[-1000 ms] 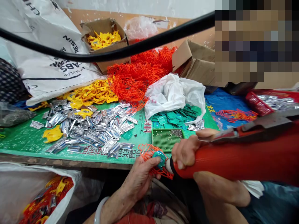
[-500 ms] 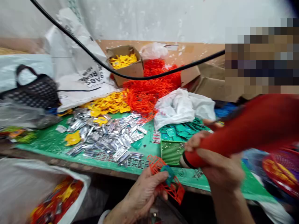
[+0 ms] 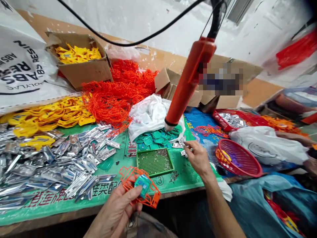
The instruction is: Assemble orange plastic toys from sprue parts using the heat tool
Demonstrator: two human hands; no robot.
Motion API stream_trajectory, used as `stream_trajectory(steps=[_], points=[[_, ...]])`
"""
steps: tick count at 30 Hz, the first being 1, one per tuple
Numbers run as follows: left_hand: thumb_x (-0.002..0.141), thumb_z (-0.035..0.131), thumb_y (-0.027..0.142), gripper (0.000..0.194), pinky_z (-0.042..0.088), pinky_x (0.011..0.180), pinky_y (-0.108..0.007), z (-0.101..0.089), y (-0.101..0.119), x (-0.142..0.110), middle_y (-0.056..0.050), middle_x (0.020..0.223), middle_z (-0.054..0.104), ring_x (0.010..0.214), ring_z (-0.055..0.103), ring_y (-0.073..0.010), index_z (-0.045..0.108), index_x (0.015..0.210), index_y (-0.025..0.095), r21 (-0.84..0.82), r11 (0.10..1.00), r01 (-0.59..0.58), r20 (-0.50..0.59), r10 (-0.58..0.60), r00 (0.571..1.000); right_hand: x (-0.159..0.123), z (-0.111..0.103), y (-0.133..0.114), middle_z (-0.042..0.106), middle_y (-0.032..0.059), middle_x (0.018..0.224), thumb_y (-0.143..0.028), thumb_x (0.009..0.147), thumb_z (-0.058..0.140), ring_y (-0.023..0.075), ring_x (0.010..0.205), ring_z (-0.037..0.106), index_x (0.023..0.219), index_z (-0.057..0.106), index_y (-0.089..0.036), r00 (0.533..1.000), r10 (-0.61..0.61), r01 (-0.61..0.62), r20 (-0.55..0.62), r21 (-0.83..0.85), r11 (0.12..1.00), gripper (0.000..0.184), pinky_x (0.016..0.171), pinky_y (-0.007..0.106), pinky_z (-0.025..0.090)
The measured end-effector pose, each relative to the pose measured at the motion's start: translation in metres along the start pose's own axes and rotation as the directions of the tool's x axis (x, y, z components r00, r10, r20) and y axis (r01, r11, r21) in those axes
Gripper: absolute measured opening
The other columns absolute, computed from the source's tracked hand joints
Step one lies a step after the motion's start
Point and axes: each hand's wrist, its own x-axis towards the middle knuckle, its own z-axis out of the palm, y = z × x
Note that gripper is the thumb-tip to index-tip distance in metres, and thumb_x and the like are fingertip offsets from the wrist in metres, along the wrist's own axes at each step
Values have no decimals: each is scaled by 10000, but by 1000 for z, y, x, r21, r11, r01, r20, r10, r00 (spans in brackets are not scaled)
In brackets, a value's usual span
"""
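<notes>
Near the table's front edge, my left hand [image 3: 121, 201] grips an orange plastic frame [image 3: 155, 196] with a teal plastic piece [image 3: 143, 185] lying on it, the thumb pressed on the teal piece. My right hand [image 3: 199, 160] reaches over the green cover, its thumb and fingertips pinched at a small silver piece [image 3: 177, 145] in a little group. Between the hands lies a green grid tray [image 3: 155, 174] with small screws at its right side. A red electric screwdriver [image 3: 184, 82] hangs tip down above a heap of teal pieces [image 3: 155, 136], touched by neither hand.
Silver strips [image 3: 54, 168] and yellow plastic parts [image 3: 59, 112] cover the left of the table. Orange frames [image 3: 111, 99] are heaped behind, beside a cardboard box [image 3: 84, 72]. A white bag [image 3: 151, 110] stands mid-table; a red basket [image 3: 244, 162] sits right. A black cable [image 3: 131, 43] crosses overhead.
My right hand has let go of the red screwdriver, which now hangs free, and has moved to the small silver pieces. The view has swung right. My left hand still holds the orange frame.
</notes>
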Motion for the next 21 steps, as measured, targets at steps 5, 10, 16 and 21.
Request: stream_trajectory(steps=[5,10,16,21], points=[[642,904,273,308,503,556,-230,0,-3,3,-6,800,690,678,608,-124,738,882,174,-52,999,5,39,-3,999,-4,-5,37,702,115,1111,-65,744,545,292,1025,597,992,753,-199,986,6,38,166,-259,965,351,839,398,475],[584,926,223,322,507,565,-237,4,-1,-1,-16,793,710,677,617,-130,750,847,165,-86,996,12,9,-12,1000,-4,0,39,725,67,1025,-155,864,529,266,968,613,937,769,-255,966,-9,108,260,-372,922,269,767,343,470],[517,939,172,347,507,548,-236,8,2,-4,-14,790,731,661,627,-133,751,808,168,-176,984,-18,-63,7,998,-9,-11,29,631,154,1203,-180,937,443,301,1008,603,1033,724,-188,984,-36,110,172,-444,889,297,756,380,482],[585,905,192,240,488,525,-225,8,1,-3,0,725,689,638,610,-124,760,774,164,-149,988,-38,15,40,999,-34,-19,-23,629,85,1010,-23,916,364,197,824,610,1136,645,-218,867,-296,432,400,-308,848,406,704,310,491]])
